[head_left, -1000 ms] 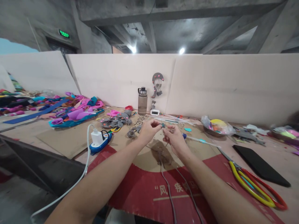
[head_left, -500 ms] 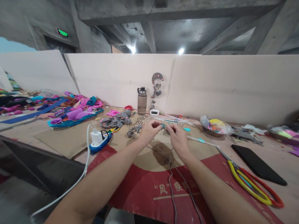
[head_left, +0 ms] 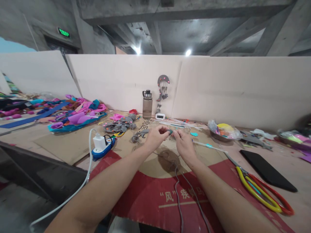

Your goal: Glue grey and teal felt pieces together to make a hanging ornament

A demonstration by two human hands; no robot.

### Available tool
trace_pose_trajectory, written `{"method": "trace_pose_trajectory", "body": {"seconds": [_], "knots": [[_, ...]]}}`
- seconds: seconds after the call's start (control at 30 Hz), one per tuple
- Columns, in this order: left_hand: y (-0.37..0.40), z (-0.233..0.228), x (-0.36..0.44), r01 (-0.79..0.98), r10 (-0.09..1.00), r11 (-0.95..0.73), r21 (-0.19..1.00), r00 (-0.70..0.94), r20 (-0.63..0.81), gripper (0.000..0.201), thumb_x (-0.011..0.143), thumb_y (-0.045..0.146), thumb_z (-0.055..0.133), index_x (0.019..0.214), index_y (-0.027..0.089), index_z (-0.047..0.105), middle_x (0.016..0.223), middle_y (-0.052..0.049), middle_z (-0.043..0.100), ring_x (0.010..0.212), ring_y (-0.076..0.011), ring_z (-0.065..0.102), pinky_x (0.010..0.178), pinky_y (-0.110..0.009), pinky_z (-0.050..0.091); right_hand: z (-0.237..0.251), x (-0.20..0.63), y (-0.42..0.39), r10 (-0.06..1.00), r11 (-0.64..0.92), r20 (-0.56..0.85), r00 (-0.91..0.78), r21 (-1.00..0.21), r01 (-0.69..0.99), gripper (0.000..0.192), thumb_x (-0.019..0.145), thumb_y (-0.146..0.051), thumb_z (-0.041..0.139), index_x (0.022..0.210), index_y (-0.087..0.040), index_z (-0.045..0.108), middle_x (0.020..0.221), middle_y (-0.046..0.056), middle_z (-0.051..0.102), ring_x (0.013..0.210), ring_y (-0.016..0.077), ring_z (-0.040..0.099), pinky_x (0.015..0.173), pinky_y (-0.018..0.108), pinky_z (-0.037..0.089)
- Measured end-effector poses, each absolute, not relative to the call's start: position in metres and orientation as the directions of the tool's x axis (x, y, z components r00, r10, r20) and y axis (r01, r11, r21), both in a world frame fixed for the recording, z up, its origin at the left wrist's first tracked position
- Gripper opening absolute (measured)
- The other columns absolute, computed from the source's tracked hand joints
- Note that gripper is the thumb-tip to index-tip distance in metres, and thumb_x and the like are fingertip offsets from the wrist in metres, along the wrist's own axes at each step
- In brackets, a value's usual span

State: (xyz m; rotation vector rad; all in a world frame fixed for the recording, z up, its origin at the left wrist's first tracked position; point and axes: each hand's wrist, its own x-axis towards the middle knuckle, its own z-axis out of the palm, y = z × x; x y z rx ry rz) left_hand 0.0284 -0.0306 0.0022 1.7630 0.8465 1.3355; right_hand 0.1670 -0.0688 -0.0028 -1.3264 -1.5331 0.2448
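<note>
My left hand (head_left: 155, 137) and my right hand (head_left: 183, 144) meet above a cardboard sheet, fingertips pinched together. Between them sits a small teal piece (head_left: 170, 131), held by both. A thin grey cord (head_left: 179, 194) runs from under my right hand down toward me across the red printed cardboard (head_left: 150, 194). A dark grey felt patch (head_left: 168, 159) lies on the cardboard just below my hands.
A water bottle (head_left: 147, 104) and a hanging felt ornament (head_left: 162, 89) stand at the back wall. A blue power strip with white charger (head_left: 101, 145) lies left. Yellow and red scissors (head_left: 262, 192) and a black pad (head_left: 266, 170) lie right. Coloured felt scraps (head_left: 77, 115) pile up left.
My right hand has moved up and closer to my left, the fingertips now nearly touching at the teal piece. The grey cord has shifted with it.
</note>
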Motion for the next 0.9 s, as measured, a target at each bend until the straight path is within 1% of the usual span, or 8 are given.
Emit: {"method": "trace_pose_trajectory", "body": {"seconds": [0.17,0.33,0.43,0.6,0.8,0.9], "knots": [[-0.0300,0.0002,0.0275,0.137,0.830,-0.546,0.826,0.224,0.511,0.014,0.075,0.026,0.059,0.082,0.016,0.066,0.066,-0.002,0.063,0.057,-0.0108,0.054,0.055,-0.023,0.043,-0.0015,0.1661,-0.0702,0.830,0.353,0.535,0.158,-0.724,0.593,0.031,0.086,-0.041,0.040,0.071,-0.020,0.058,0.070,0.003,0.064,0.072,0.0207,0.056,0.069,0.031,0.038],[-0.0329,0.0021,0.0277,0.224,0.796,-0.604,0.765,0.206,0.569,0.012,0.075,0.023,0.059,0.080,0.016,0.067,0.071,-0.003,0.066,0.061,-0.0115,0.055,0.058,-0.023,0.043,-0.0020,0.1655,-0.0692,0.838,0.353,0.520,0.164,-0.747,0.563,0.032,0.085,-0.041,0.041,0.072,-0.019,0.060,0.069,0.003,0.063,0.072,0.0201,0.055,0.069,0.030,0.037],[-0.0349,0.0036,0.0288,0.178,0.797,-0.599,0.781,0.223,0.561,0.011,0.074,0.021,0.059,0.079,0.016,0.067,0.069,-0.003,0.065,0.059,-0.0109,0.055,0.058,-0.023,0.044,-0.0032,0.1655,-0.0673,0.841,0.375,0.518,0.157,-0.766,0.521,0.031,0.084,-0.041,0.042,0.072,-0.019,0.059,0.069,0.002,0.062,0.072,0.0194,0.054,0.069,0.030,0.037],[-0.0338,0.0028,0.0303,0.064,0.836,-0.523,0.850,0.233,0.497,0.014,0.074,0.024,0.060,0.082,0.014,0.066,0.066,-0.001,0.063,0.055,-0.0100,0.055,0.053,-0.022,0.044,-0.0045,0.1641,-0.0660,0.837,0.408,0.528,0.144,-0.778,0.477,0.028,0.083,-0.040,0.042,0.073,-0.019,0.057,0.071,0.001,0.060,0.072,0.0183,0.051,0.069,0.030,0.037],[-0.0306,-0.0001,0.0308,0.057,0.837,-0.525,0.849,0.215,0.503,0.015,0.075,0.025,0.061,0.084,0.014,0.065,0.069,-0.002,0.065,0.054,-0.0090,0.056,0.052,-0.021,0.046,-0.0045,0.1631,-0.0661,0.826,0.390,0.536,0.173,-0.766,0.511,0.027,0.085,-0.041,0.040,0.071,-0.021,0.051,0.070,0.001,0.057,0.071,0.0187,0.050,0.068,0.031,0.037],[-0.0313,0.0010,0.0307,0.048,0.847,-0.513,0.857,0.190,0.497,0.016,0.074,0.026,0.062,0.084,0.014,0.065,0.068,-0.002,0.064,0.054,-0.0088,0.056,0.051,-0.021,0.046,-0.0056,0.1628,-0.0654,0.812,0.389,0.547,0.202,-0.766,0.511,0.018,0.084,-0.039,0.044,0.079,-0.021,0.048,0.072,0.000,0.055,0.070,0.0178,0.051,0.067,0.031,0.038]]}}
